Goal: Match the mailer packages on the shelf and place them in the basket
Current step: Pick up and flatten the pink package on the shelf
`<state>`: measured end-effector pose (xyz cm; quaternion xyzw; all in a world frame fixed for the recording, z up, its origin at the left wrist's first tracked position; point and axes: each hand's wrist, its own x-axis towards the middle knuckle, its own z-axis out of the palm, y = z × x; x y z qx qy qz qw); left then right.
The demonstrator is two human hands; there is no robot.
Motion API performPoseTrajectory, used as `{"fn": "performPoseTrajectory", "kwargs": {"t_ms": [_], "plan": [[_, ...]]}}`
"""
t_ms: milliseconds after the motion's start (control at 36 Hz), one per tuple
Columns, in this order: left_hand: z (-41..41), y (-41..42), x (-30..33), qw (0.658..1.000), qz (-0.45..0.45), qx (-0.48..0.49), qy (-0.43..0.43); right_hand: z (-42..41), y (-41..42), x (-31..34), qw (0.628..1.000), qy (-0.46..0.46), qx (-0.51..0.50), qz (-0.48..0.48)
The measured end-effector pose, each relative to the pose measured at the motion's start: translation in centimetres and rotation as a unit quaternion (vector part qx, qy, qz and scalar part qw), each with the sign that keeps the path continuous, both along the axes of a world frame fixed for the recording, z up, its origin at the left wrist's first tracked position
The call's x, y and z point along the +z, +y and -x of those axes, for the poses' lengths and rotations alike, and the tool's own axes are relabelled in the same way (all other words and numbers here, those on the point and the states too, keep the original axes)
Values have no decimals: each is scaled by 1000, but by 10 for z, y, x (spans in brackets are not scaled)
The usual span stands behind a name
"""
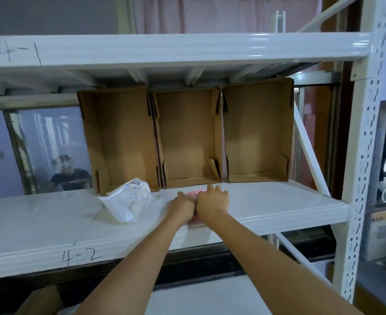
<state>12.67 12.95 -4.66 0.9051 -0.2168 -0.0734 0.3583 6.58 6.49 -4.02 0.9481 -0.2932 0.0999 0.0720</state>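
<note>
Both hands sat side by side, touching, on a pink package on the white shelf marked 4-2, near its front edge. Left hand was curled over it; right hand lay flatter, fingers stretched twd the middle cardboard box. Pkg mostly hidden, long axis can't tell. White mailer bag lay left of the hands, barcode end pointing to the back.

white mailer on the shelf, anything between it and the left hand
Nothing visible does. The white mailer lies on bare shelf just left of the left hand, which rests with the right hand on a pink package.
</note>
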Motion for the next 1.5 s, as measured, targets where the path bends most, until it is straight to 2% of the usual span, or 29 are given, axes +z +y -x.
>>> {"fn": "performPoseTrajectory", "kwargs": {"t_ms": [56,83,111,167,194,222,250,278,306,333,361,389,444,472,500,528,639,750,861,944,1028,1222,1500], "plan": [[-7,-7,4,980,153,16,129,4,3,4,995,-48,-10,-89],[-8,-7,5,957,218,26,189,8,6,3,990,-67,-12,-125],[-3,-6,10,920,294,35,257,10,8,4,984,-86,-12,-156],[17,5,22,865,390,62,309,16,12,9,960,-125,-13,-248],[21,7,25,845,433,60,309,16,13,13,940,-156,-12,-303],[35,13,31,821,473,47,317,17,15,18,911,-192,-10,-365],[39,15,31,824,471,26,313,16,17,23,867,-234,1,-440],[33,12,28,840,456,-2,295,15,16,27,795,-282,11,-537],[34,12,29,857,437,-12,273,12,13,30,702,-322,18,-635],[28,10,29,874,422,-31,239,11,11,29,630,-341,20,-697],[13,3,22,905,379,-43,187,12,8,25,623,-345,9,-702],[6,2,17,940,310,-66,129,14,5,21,660,-342,-10,-669],[0,4,6,973,179,-119,79,27,-5,11,855,-270,-57,-438],[11,11,6,978,127,-155,60,35,-9,8,915,-231,-70,-324],[14,15,2,979,90,-182,29,42,-13,6,945,-197,-74,-249],[15,17,-1,979,59,-194,-11,46,-16,5,960,-174,-73,-208],[11,20,2,979,49,-186,-72,40,-28,10,980,-174,-40,-92],[3,16,7,978,58,-118,-161,27,-33,12,971,-232,50,-42],[-17,6,-3,968,-25,-120,-217,7,-30,6,978,-147,149,-23],[-36,-4,-18,949,-118,-184,-227,0,-34,-2,978,-89,183,-44],[-28,-1,-21,933,-182,-202,-236,1,-37,-15,976,-49,204,-64],[-29,-5,-23,932,-201,-220,-205,-6,-42,-25,972,-22,193,-135],[-31,-8,-20,941,-199,-209,-178,-9,-43,-24,975,25,192,-105]]}}
